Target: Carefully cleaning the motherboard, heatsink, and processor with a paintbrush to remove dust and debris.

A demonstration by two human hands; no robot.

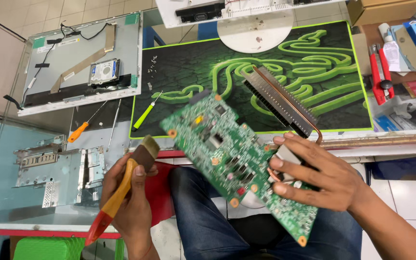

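Head view: my right hand (326,180) is grasping a green circuit board (232,161) with copper heatsink (285,103), tilted above my lap off the worktop's (400,139) front edge. Left hand (131,195) is clenched around a paintbrush (121,190). Board looks stiff, fragile; I'd hold its edges.

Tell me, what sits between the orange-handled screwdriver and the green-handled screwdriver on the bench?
In the head view, a slim bare metal screwdriver lies between the orange-handled screwdriver and the green-handled screwdriver.

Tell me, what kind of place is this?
Probably a computer repair shop. The hands hold a green circuit board and a brush, screwdrivers lie on the table, and an opened monitor lies nearby.
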